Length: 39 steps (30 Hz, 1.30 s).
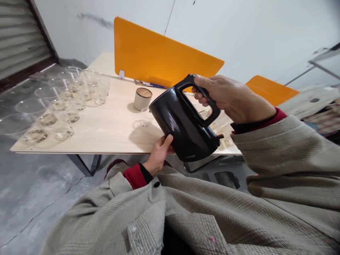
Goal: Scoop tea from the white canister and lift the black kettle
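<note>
Tilted to the left above the table's front edge is a black electric kettle (pixel 183 122). My right hand (pixel 223 92) is wrapped around its handle, thumb at the top. My left hand (pixel 160 152) supports the kettle's lower left side; its thumb lies against the body and the other fingers are partly hidden. Below the kettle's rim stands a clear plastic cup (pixel 142 123), partly covered by the kettle, with dark bits at its bottom. Whether any liquid runs from the kettle I cannot make out.
Several clear cups (pixel 57 104) with dark bits in them stand in rows at the table's left. A pale canister (pixel 142 100) with a wooden lid sits behind the single cup. An orange divider (pixel 156 53) borders the wooden table (pixel 111 129). More cups show partly behind the kettle.
</note>
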Each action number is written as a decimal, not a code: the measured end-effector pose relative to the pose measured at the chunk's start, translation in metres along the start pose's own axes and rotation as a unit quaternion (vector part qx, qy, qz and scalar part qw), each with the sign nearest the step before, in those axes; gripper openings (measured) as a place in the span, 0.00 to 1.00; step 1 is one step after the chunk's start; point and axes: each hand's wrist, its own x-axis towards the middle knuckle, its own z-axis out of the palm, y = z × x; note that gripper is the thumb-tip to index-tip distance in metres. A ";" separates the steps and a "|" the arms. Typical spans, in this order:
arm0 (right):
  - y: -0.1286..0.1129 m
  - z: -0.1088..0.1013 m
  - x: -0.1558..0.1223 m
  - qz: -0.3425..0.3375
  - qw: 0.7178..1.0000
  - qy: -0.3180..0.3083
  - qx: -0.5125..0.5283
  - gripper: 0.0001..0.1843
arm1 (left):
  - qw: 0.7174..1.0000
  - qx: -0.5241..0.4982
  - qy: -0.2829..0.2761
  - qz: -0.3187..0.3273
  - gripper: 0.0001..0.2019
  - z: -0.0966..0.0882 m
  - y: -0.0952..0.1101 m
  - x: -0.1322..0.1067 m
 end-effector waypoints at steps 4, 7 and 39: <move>-0.001 0.000 0.002 -0.001 0.998 -0.004 -0.061 0.29 | 1.000 -0.007 0.001 -0.003 0.40 0.000 0.001 0.000; -0.002 0.002 0.003 0.012 0.998 0.007 -0.061 0.27 | 1.000 -0.013 0.000 -0.004 0.39 0.000 0.000 0.001; 0.074 -0.004 0.046 0.013 0.875 0.367 0.314 0.34 | 0.935 0.327 0.022 0.140 0.25 -0.043 0.034 -0.010</move>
